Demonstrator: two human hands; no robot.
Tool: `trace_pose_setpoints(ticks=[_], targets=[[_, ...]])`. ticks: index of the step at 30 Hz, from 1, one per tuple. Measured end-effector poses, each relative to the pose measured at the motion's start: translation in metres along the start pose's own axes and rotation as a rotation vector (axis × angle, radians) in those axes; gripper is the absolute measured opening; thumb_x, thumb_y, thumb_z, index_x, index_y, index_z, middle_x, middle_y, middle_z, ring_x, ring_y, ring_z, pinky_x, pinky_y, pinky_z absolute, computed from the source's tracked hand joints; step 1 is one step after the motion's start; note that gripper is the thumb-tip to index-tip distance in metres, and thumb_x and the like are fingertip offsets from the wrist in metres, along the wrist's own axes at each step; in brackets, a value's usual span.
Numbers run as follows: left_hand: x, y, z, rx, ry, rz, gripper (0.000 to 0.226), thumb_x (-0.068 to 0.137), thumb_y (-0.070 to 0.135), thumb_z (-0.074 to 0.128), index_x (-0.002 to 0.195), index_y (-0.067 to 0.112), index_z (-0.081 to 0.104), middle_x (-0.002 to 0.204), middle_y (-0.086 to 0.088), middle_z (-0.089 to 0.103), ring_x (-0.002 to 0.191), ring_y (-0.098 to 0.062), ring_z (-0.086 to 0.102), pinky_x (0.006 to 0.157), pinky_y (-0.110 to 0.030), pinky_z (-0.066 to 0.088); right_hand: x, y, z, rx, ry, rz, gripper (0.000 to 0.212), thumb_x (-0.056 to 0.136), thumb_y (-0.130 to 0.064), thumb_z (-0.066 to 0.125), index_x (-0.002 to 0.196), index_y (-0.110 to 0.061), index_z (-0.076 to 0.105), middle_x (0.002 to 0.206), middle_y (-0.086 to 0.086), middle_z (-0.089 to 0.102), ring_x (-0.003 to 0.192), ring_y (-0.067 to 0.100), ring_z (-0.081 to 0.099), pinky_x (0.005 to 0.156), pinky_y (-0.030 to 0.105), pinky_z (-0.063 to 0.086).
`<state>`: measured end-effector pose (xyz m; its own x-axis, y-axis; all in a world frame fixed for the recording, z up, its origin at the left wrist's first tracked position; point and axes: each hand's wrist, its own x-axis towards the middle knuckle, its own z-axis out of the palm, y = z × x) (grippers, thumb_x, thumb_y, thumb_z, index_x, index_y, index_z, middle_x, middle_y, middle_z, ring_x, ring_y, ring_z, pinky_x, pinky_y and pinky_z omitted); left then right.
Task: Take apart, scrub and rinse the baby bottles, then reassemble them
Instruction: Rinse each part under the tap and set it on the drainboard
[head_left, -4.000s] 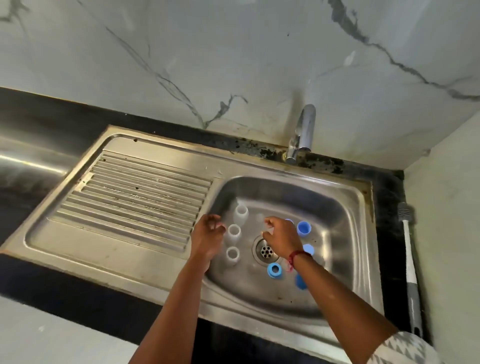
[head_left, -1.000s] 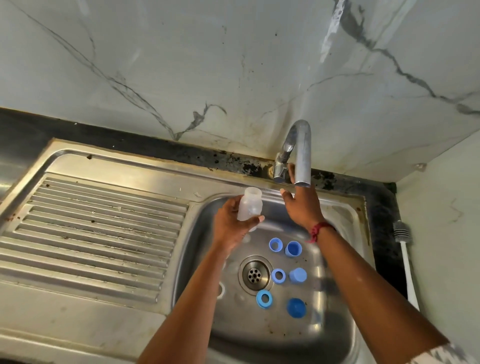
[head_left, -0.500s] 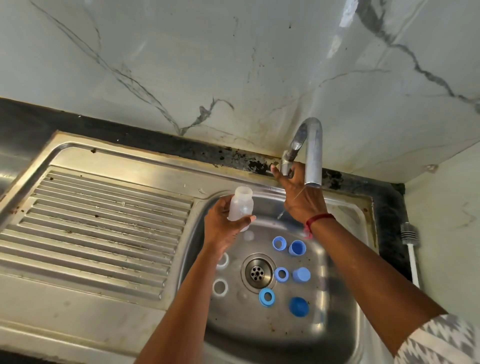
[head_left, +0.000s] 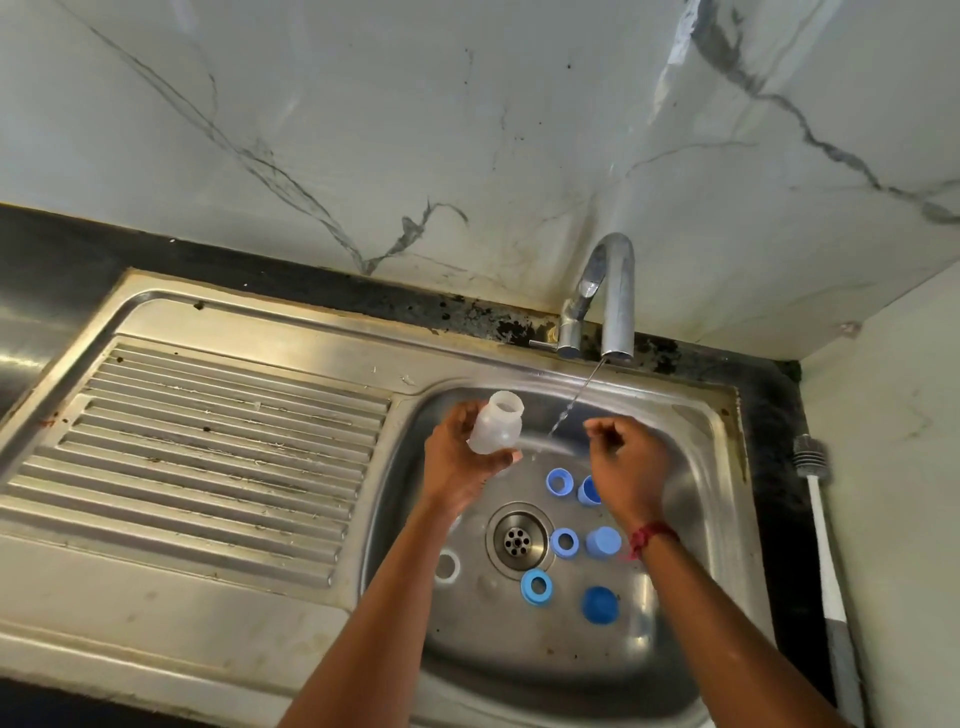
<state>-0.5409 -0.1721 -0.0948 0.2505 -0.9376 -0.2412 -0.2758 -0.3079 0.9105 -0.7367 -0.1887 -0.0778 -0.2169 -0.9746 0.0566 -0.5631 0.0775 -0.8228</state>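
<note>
My left hand (head_left: 457, 467) grips a small translucent bottle body (head_left: 496, 428), held upright over the left part of the steel sink basin (head_left: 701, 519). A thin stream of water (head_left: 569, 408) runs from the tap (head_left: 615, 301) between my two hands. My right hand (head_left: 626, 467) hovers to the right of the stream with fingers curled, holding nothing. On the basin floor lie several blue rings and caps, among them a ring (head_left: 536, 587) and a dark blue cap (head_left: 600, 605). Another bottle mouth (head_left: 447, 566) shows beside my left forearm.
The drain (head_left: 517, 540) sits mid-basin. A ribbed draining board (head_left: 208, 457) stretches to the left. A bottle brush (head_left: 821, 525) with a white handle lies on the black counter right of the sink. A marble wall rises behind the tap.
My right hand has let go of the tap handle and dropped down to the right of the bottle. Water now runs from the spout. My left hand still holds the bottle.
</note>
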Motion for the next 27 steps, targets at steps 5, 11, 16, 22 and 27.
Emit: trace_pose_setpoints(ticks=[5, 11, 16, 22, 27], targets=[[-0.013, 0.019, 0.013, 0.051, -0.075, 0.097, 0.062, 0.06, 0.018, 0.095, 0.106, 0.029, 0.054, 0.098, 0.018, 0.062, 0.087, 0.003, 0.059, 0.069, -0.006, 0.045, -0.032, -0.026, 0.016, 0.181, -0.316, 0.132, 0.033, 0.085, -0.015, 0.074, 0.115, -0.021, 0.064, 0.106, -0.007, 0.068, 0.096, 0.011, 0.064, 0.08, 0.022, 0.054], [-0.02, 0.028, 0.025, 0.154, -0.092, 0.185, 0.067, 0.062, 0.022, 0.093, 0.12, 0.019, 0.06, 0.117, 0.003, 0.067, 0.106, -0.012, 0.063, 0.089, -0.019, 0.049, -0.029, -0.034, 0.022, 0.251, -0.303, 0.234, 0.051, 0.076, -0.031, 0.084, 0.12, -0.02, 0.063, 0.108, -0.003, 0.072, 0.101, 0.013, 0.068, 0.081, 0.022, 0.056], [-0.021, 0.029, 0.015, 0.174, -0.117, 0.125, 0.097, 0.066, 0.026, 0.092, 0.148, 0.019, 0.041, 0.146, -0.002, 0.049, 0.134, -0.02, 0.046, 0.103, -0.024, 0.035, -0.004, -0.039, 0.012, 0.064, -0.224, 0.167, 0.06, 0.072, -0.036, 0.086, 0.124, -0.02, 0.059, 0.113, -0.003, 0.069, 0.101, 0.015, 0.064, 0.09, 0.033, 0.054], [-0.034, -0.001, -0.007, 0.108, 0.009, -0.049, 0.061, 0.081, 0.023, 0.081, 0.135, 0.02, 0.051, 0.126, -0.003, 0.066, 0.114, -0.017, 0.064, 0.098, -0.032, 0.05, 0.009, -0.036, 0.009, -0.133, -0.251, 0.113, 0.059, 0.073, -0.034, 0.086, 0.122, -0.016, 0.059, 0.108, -0.003, 0.065, 0.094, 0.014, 0.058, 0.082, 0.027, 0.046], [-0.044, -0.022, -0.017, -0.003, 0.09, -0.158, 0.036, 0.084, 0.016, 0.076, 0.116, 0.021, 0.062, 0.099, 0.003, 0.074, 0.089, -0.006, 0.069, 0.08, -0.02, 0.05, 0.01, -0.035, 0.016, -0.032, -0.154, 0.125, 0.06, 0.075, -0.032, 0.085, 0.125, -0.015, 0.058, 0.112, 0.0, 0.064, 0.097, 0.015, 0.058, 0.083, 0.027, 0.046]])
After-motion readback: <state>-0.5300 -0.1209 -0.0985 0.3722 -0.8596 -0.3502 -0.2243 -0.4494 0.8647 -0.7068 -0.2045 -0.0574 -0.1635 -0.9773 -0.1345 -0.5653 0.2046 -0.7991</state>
